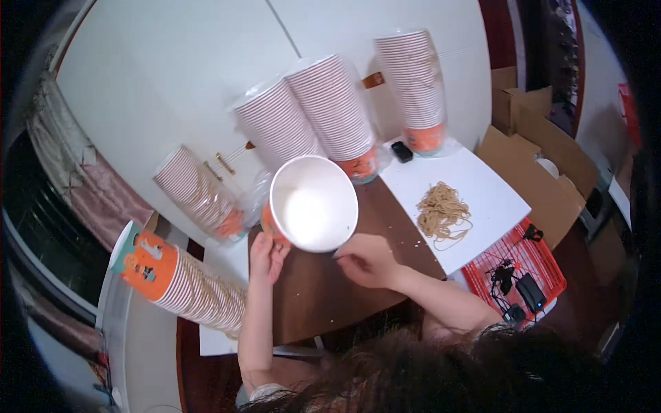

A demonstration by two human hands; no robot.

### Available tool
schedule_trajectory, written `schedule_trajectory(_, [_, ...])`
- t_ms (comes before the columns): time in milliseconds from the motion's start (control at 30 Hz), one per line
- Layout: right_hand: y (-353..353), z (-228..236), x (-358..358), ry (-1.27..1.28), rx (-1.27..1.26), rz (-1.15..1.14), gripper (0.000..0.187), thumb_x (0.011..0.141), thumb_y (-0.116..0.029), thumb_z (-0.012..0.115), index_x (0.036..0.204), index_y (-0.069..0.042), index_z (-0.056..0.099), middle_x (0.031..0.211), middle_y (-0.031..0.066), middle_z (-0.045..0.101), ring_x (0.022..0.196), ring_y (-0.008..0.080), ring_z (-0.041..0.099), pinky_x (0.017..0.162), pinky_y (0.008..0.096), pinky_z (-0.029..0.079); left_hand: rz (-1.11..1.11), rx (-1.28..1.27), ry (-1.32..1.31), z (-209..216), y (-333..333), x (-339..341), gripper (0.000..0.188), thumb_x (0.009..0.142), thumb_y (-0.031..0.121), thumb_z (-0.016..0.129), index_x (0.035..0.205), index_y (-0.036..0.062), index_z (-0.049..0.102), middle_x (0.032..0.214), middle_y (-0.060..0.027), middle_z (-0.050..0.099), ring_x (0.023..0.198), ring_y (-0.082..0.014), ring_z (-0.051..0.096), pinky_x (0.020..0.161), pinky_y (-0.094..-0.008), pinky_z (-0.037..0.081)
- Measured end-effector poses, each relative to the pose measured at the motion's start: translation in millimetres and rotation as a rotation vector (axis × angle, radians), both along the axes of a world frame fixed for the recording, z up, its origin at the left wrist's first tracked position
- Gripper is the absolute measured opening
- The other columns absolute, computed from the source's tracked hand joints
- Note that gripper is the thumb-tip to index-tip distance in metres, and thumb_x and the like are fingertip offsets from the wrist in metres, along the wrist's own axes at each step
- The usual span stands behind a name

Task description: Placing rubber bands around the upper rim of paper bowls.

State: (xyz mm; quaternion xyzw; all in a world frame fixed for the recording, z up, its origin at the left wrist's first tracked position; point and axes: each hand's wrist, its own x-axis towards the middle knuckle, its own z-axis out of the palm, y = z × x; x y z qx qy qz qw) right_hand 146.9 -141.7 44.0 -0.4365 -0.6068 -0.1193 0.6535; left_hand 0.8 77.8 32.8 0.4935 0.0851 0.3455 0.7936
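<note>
My left hand (pixel 267 258) grips a large paper cup (pixel 313 203) at its lower left side, over the brown part of the tabletop. The cup's mouth faces me, showing a plain white inside, and a bit of orange shows on its outer wall. A small dark spot sits near its lower right rim. Close by that rim is my right hand (pixel 368 261), with its fingers curled together in a pinch. What they hold, if anything, is too small to make out. To the right, a loose tangle of tan cord (pixel 443 210) lies on a white board (pixel 492 199).
Tall stacks of paper cups in clear plastic stand at the back (pixel 330 103) and back right (pixel 410 82). Another stack (pixel 196 286) leans at left. A small black object (pixel 402 152) lies near the back. A red basket (pixel 551 275) with cables and a cardboard box (pixel 544 179) are at right.
</note>
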Motion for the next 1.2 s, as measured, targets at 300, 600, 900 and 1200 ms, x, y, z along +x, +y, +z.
schedule_trajectory(300, [21.8, -10.8, -0.4, 0.654, -0.184, 0.235, 0.039, 0.074, 0.003, 0.053, 0.109, -0.004, 0.036, 0.092, 0.0023, 0.044, 0.071, 0.0036, 0.04, 0.064, 0.0162, 0.036, 0.038, 0.047, -0.04, -13.5, -26.6, -76.4, 0.028, 0.08, 0.009, 0.056, 0.105, 0.0015, 0.046, 0.112, -0.0135, 0.051, 0.1, -0.025, 0.052, 0.084, -0.0403, 0.045])
schedule_trajectory(600, [15.2, -1.7, 5.8, 0.661, -0.437, 0.575, 0.046, 0.078, -0.008, 0.047, 0.123, -0.003, 0.037, 0.115, 0.0072, 0.046, 0.106, 0.0144, 0.043, 0.088, 0.0276, 0.035, -0.037, -0.237, 0.178, -49.9, -40.7, -69.5, 0.035, 0.082, 0.01, 0.048, 0.114, -0.0038, 0.043, 0.111, -0.0159, 0.051, 0.097, -0.0234, 0.054, 0.081, -0.0356, 0.047])
schedule_trajectory(900, [28.5, -29.8, 21.6, 0.647, -0.805, 0.362, 0.035, 0.076, -0.004, 0.038, 0.107, 0.001, 0.053, 0.101, 0.0129, 0.057, 0.096, 0.0202, 0.053, 0.084, 0.0307, 0.04, -0.042, 0.111, 0.684, -38.3, -41.0, -66.1, 0.036, 0.09, 0.028, 0.037, 0.113, 0.002, 0.045, 0.103, -0.0061, 0.055, 0.082, -0.014, 0.055, 0.068, -0.0251, 0.044])
schedule_trajectory(1200, [46.8, -52.2, 38.6, 0.622, -0.859, 0.383, 0.029, 0.083, -0.022, 0.048, 0.101, 0.0, 0.056, 0.095, 0.0077, 0.058, 0.088, 0.0138, 0.052, 0.078, 0.0284, 0.041, -0.129, 0.483, 0.828, -26.6, -70.4, -50.6, 0.056, 0.073, 0.0, 0.05, 0.126, 0.0058, 0.032, 0.105, -0.0073, 0.05, 0.07, -0.0117, 0.053, 0.045, -0.0207, 0.042])
